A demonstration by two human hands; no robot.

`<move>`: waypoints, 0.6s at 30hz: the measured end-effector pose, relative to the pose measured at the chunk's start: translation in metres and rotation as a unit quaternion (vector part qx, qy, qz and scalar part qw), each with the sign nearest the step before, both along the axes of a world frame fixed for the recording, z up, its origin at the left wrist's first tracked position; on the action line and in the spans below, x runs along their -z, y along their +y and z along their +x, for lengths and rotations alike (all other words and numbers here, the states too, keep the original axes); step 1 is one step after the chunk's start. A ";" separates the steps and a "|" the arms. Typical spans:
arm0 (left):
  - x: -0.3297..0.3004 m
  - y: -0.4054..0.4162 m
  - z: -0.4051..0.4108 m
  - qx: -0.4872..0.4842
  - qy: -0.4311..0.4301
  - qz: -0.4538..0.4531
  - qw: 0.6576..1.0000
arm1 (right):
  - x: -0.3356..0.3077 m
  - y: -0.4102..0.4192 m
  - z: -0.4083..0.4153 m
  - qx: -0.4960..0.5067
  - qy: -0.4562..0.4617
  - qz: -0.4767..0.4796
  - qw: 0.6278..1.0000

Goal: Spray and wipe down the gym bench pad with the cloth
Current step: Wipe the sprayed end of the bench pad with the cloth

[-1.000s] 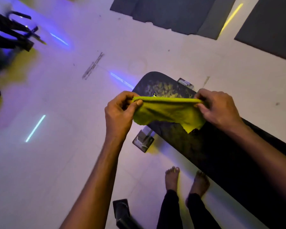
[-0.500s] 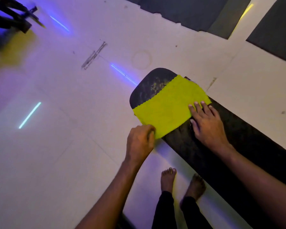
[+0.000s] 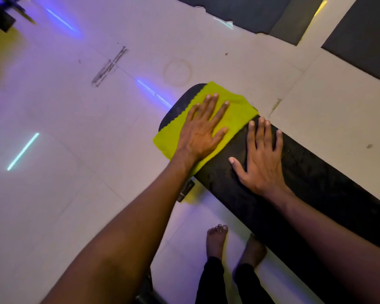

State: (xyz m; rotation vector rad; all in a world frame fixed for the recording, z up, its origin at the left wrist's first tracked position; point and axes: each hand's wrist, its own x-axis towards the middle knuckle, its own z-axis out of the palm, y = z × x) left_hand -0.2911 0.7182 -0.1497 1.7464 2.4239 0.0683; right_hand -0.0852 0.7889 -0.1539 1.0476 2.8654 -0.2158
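Note:
A long black bench pad (image 3: 312, 183) runs from the centre to the lower right. A bright yellow-green cloth (image 3: 239, 108) lies spread flat over its rounded far end, one corner hanging off the near side. My left hand (image 3: 203, 128) presses flat on the cloth with straight, spread fingers. My right hand (image 3: 260, 159) rests flat on the bare pad just right of the cloth, fingers straight, fingertips near the cloth's edge. No spray bottle is in view.
White tiled floor surrounds the bench, with blue and cyan light reflections. Dark floor mats (image 3: 250, 12) lie at the top right. Black gym equipment (image 3: 0, 16) stands at the top left. My bare feet (image 3: 217, 240) stand beside the pad; a metal bench bracket (image 3: 185, 190) shows under it.
The cloth went from stretched between both hands to spread on the pad's end. My left hand moved from the cloth's corner onto its top; my right hand slid off onto the bare pad.

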 end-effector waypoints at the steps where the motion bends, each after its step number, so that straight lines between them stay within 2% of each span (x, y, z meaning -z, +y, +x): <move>1: 0.000 -0.007 -0.008 -0.028 0.002 0.001 1.000 | 0.001 0.001 -0.005 0.005 -0.010 0.005 1.000; 4: 0.000 -0.030 -0.009 -0.119 -0.002 0.005 0.993 | 0.002 -0.001 -0.009 0.014 -0.024 0.021 0.999; 7: 0.003 -0.032 0.024 -0.190 0.012 -0.012 0.982 | 0.004 -0.003 -0.009 0.018 -0.024 0.029 0.999; 9: 0.004 -0.011 0.031 -0.171 0.012 -0.015 0.985 | 0.006 -0.004 -0.009 0.018 -0.020 0.037 0.999; 13: -0.001 0.039 -0.015 -0.077 -0.004 -0.027 0.997 | 0.009 -0.004 -0.009 0.017 -0.015 0.045 0.999; 16: 0.001 0.032 -0.041 -0.078 -0.011 -0.018 0.997 | 0.009 -0.002 -0.007 0.021 -0.017 0.044 0.999; 18: 0.003 0.004 -0.045 -0.111 -0.017 0.004 0.994 | 0.007 -0.003 -0.008 0.022 -0.017 0.039 0.999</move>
